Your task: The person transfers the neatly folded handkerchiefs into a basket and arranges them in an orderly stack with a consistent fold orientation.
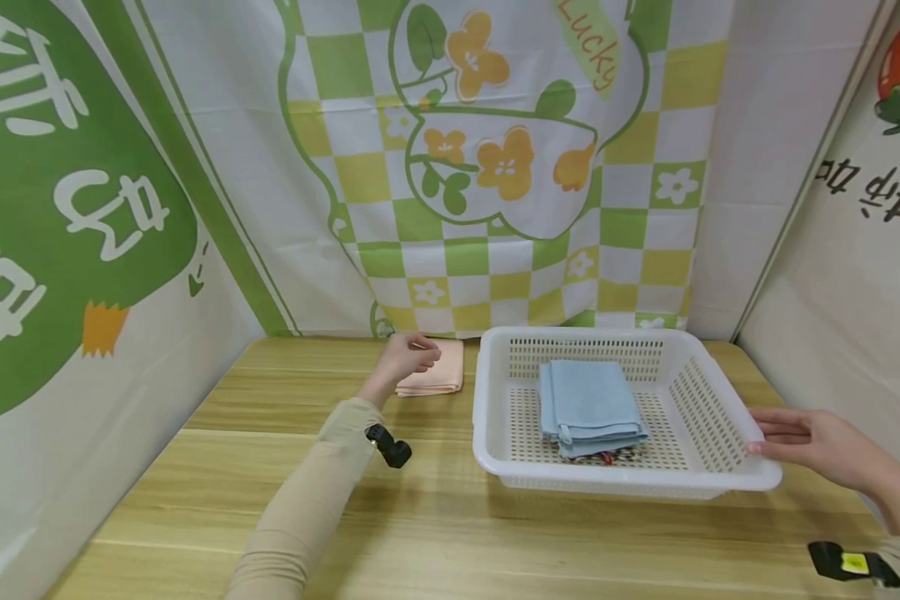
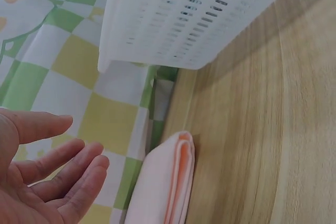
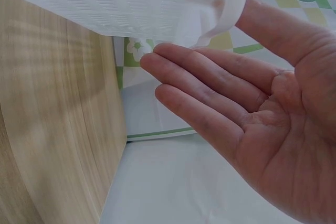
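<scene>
My left hand [image 1: 407, 358] hovers over a folded pink cloth [image 1: 438, 371] near the back edge of the table. Its fingers are loosely bent and hold nothing; the left wrist view shows the cloth's folded edge [image 2: 181, 166] beside the fingers. On the right, a white plastic basket [image 1: 622, 475] with slotted walls is gripped at its right rim by my right hand [image 1: 817, 442]. The thumb [image 3: 278, 27] lies over the rim, while the other fingers extend along the outside. Folded light blue cloths [image 1: 592, 396] lie stacked in the basket, partly covering a dark patterned item [image 1: 607, 457].
The wooden table [image 1: 420, 525] meets a green-and-yellow checked curtain [image 1: 457, 258] behind the basket. Printed fabric walls stand at the left [image 1: 120, 275] and right [image 1: 832, 275]. A black wrist camera [image 1: 388, 446] is strapped on the left sleeve.
</scene>
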`<state>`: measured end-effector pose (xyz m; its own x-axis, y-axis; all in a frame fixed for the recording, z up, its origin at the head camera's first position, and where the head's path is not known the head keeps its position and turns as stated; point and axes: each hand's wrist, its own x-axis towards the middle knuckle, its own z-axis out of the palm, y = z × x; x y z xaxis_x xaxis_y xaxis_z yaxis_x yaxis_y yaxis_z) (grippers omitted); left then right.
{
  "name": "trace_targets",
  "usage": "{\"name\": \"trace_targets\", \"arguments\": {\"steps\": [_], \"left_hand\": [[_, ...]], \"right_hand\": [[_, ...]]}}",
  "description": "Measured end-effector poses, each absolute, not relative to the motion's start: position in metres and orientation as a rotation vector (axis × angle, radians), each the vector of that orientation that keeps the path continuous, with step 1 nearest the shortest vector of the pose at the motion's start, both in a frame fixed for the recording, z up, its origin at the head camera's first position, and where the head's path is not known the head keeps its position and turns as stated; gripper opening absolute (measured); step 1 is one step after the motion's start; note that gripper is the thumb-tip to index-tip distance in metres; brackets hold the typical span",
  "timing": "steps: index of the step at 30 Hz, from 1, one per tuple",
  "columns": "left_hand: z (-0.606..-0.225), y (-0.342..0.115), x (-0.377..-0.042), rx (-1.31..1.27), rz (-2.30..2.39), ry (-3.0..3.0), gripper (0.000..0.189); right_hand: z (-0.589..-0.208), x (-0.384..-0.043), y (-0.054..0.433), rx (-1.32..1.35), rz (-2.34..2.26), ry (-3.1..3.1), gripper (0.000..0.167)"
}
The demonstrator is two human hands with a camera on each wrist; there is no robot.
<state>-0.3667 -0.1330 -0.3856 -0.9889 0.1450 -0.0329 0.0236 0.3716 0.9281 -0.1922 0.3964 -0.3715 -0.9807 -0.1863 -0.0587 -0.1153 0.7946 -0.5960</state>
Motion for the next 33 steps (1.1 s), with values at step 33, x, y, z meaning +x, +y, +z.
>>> {"name": "trace_targets", "arguments": {"steps": [33], "left_hand": [[-0.410, -0.162, -0.384, -0.028, 1.689, 2.569, 0.030]], "right_hand": [[-0.371, -0.193, 0.397, -0.237, -0.956, 2.869, 0.065]]}}
